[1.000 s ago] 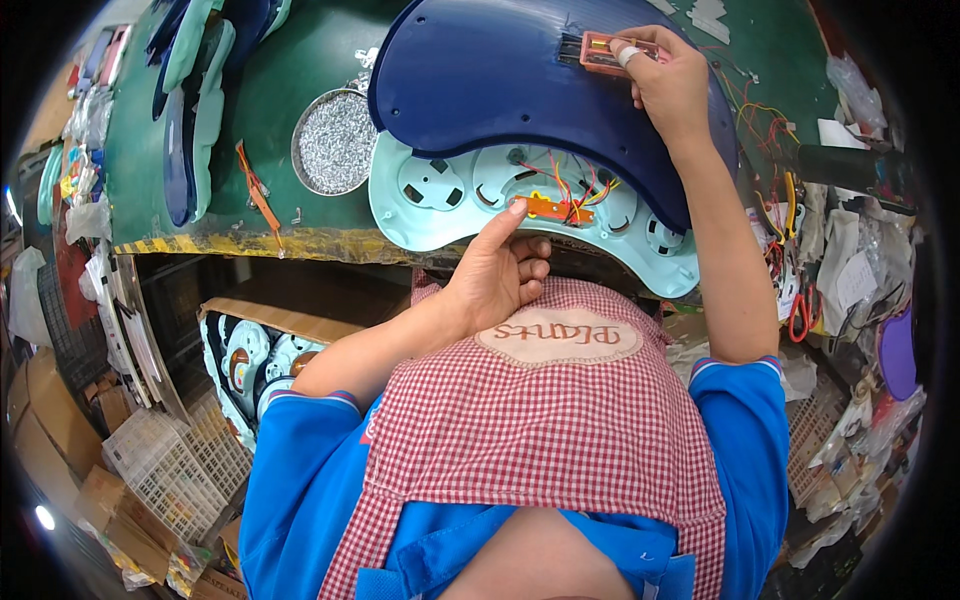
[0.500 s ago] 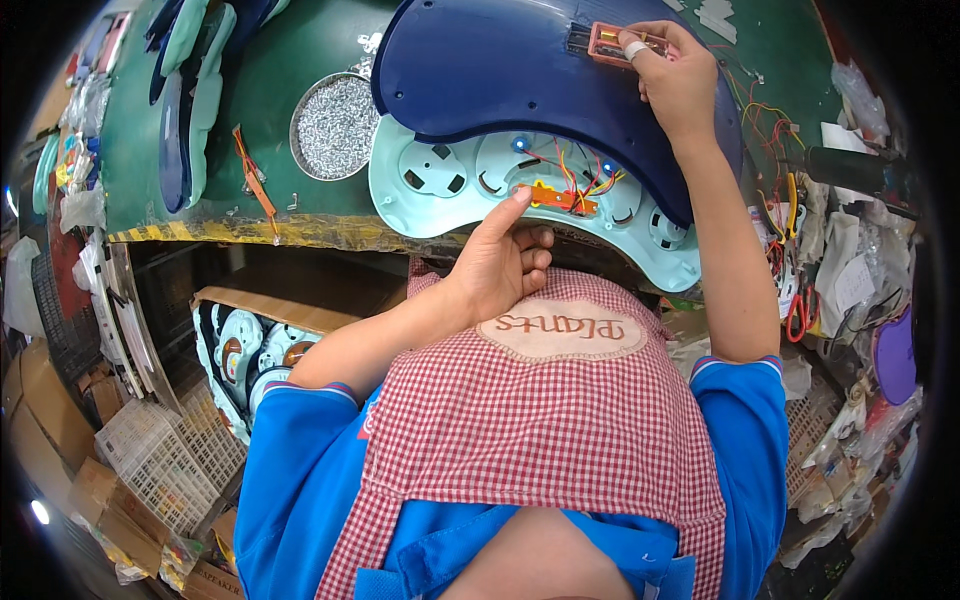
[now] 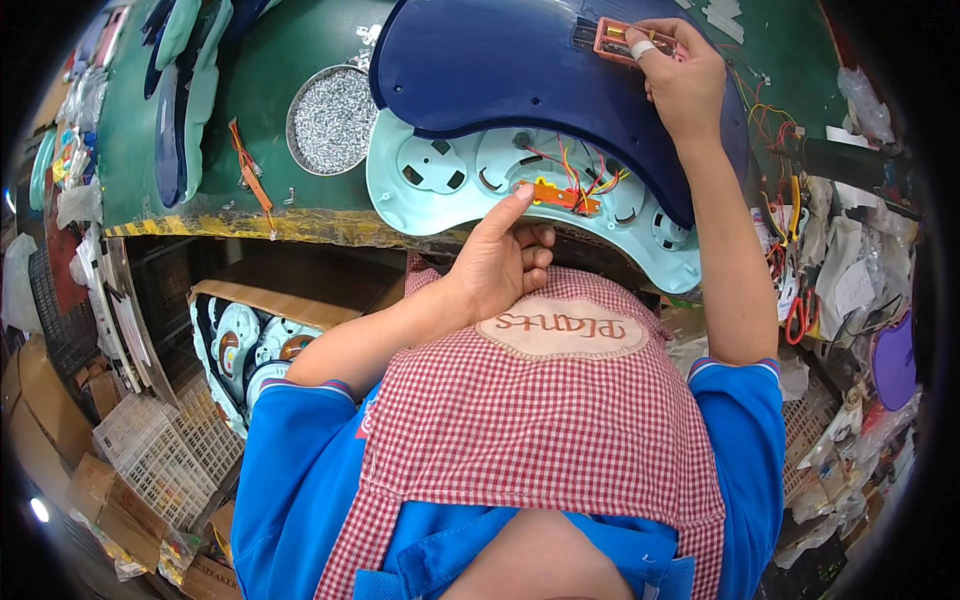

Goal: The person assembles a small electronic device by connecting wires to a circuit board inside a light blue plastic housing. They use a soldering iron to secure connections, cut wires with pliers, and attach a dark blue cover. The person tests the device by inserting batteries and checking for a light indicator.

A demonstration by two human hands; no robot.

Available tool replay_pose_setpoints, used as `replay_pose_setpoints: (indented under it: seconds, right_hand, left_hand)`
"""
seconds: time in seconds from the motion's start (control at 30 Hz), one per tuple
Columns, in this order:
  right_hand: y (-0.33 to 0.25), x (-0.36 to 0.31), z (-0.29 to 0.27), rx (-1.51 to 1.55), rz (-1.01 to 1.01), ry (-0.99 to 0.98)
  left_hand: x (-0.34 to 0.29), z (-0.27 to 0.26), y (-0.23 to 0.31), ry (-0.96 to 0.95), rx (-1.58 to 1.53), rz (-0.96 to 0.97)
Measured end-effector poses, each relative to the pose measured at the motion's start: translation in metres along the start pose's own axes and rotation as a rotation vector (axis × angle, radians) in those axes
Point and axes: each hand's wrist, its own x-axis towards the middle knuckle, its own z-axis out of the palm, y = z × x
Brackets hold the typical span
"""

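The thumb of my left hand (image 3: 500,262) rests on the left end of an orange circuit board (image 3: 560,197). Its other fingers are loosely curled, apart from the thumb, and grip nothing. Red, yellow and dark wires run from the board inside a pale turquoise plastic shell (image 3: 400,212). Over the shell's far side lies a curved dark blue panel (image 3: 470,75). With its fingers closed, my right hand (image 3: 685,85) pinches a small pink rectangular battery holder (image 3: 610,42) beside a slot in that panel. A yellowish part shows inside the holder, but the fingers hide much of it.
A round tin of small silver screws (image 3: 330,120) stands left of the shell. Beyond it lie a second orange board (image 3: 252,175) and stacked blue and turquoise shells (image 3: 180,110). Loose wires (image 3: 770,115), red-handled scissors (image 3: 801,316) and plastic bags are at the right.
Two blue lights in the turquoise shell were lit and are now dark. My right hand and the battery holder have shifted slightly right; my left thumb stays on the board.
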Motion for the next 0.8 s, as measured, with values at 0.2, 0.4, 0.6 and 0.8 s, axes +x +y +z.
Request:
replay_pose_setpoints:
  seconds: [0.2,0.4,0.6,0.8]
  right_hand:
    - [0.003,0.002,-0.003,0.037,0.014,0.019]
    - [-0.029,-0.006,-0.001,0.568,0.191,0.092]
    - [-0.005,-0.019,0.000,0.317,0.056,0.226]
    - [-0.007,-0.019,0.006,0.291,0.080,0.247]
  left_hand:
    - [0.001,0.000,0.000,-0.014,0.007,0.001]
    - [-0.001,-0.001,0.002,-0.020,0.004,-0.020]
    - [-0.002,0.000,0.002,-0.020,0.008,-0.038]
    - [0.001,-0.003,0.001,-0.033,0.009,-0.031]
